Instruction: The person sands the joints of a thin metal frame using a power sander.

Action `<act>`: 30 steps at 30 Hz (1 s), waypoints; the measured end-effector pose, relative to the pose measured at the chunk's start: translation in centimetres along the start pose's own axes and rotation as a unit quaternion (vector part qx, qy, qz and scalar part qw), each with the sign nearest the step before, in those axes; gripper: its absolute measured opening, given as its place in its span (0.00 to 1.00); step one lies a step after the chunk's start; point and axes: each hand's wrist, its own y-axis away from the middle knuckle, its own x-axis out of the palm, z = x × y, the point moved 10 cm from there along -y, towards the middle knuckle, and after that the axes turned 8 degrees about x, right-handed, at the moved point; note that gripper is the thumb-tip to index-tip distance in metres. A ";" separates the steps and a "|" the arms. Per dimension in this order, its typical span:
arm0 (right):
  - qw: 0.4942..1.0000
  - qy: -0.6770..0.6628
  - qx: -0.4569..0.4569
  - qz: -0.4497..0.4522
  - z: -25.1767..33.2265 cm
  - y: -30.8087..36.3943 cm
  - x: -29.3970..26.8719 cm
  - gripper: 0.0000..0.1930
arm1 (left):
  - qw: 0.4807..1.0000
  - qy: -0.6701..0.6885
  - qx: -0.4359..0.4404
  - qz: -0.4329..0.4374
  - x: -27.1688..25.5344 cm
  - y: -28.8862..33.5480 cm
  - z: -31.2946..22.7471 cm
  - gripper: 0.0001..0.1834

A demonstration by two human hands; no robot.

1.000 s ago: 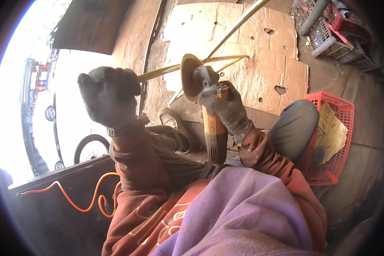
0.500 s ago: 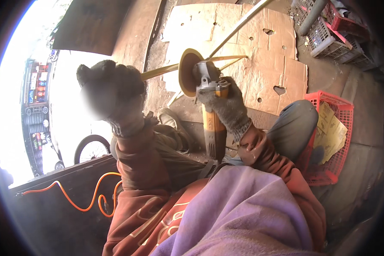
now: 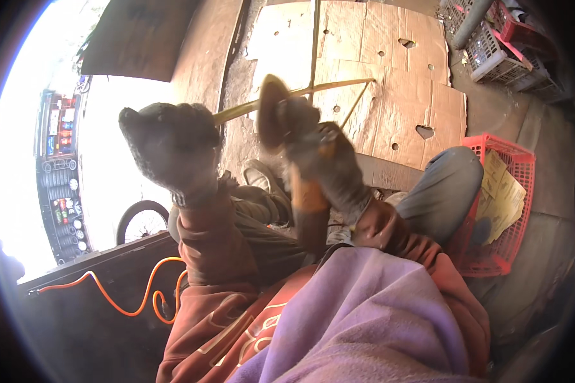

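Note:
My left hand [image 3: 169,143], in a dark knit glove, is closed in a fist around one end of a yellowish frame of thin bars [image 3: 345,83]. The frame reaches away over the cardboard, one long bar running up to the far edge. My gloved right hand [image 3: 335,159] grips a yellow-and-grey angle grinder [image 3: 310,196] near its head. Its round brown disc [image 3: 271,115] is at the frame's bar, between my two hands. Motion blurs the grinder and right hand, so I cannot tell whether the disc touches the bar.
Flattened cardboard [image 3: 396,102] with holes covers the floor ahead. A red plastic basket [image 3: 517,210] holding yellow sheets stands by my right knee. More crates [image 3: 492,60] are at the far right. An orange cable [image 3: 131,313] curls over a dark surface at left, near a spoked wheel [image 3: 144,223].
The grinder has shifted slightly left and blurred, its disc turning more edge-on. The frame's long bar has swung from slanting rightward to nearly straight away. My left hand stays closed on its end.

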 end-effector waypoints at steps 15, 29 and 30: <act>0.996 -0.055 0.075 0.009 -2.7 0.1 2.7 0.14 | 0.972 -0.123 -0.026 -0.199 -1.8 0.9 0.1 0.25; 0.998 -0.017 0.053 0.035 0.9 1.4 -0.1 0.18 | 0.985 0.105 0.000 0.137 2.3 -0.3 -1.9 0.20; 0.998 -0.030 0.044 0.037 0.1 0.9 -0.3 0.17 | 0.985 0.103 0.000 0.138 2.7 -0.1 -1.8 0.20</act>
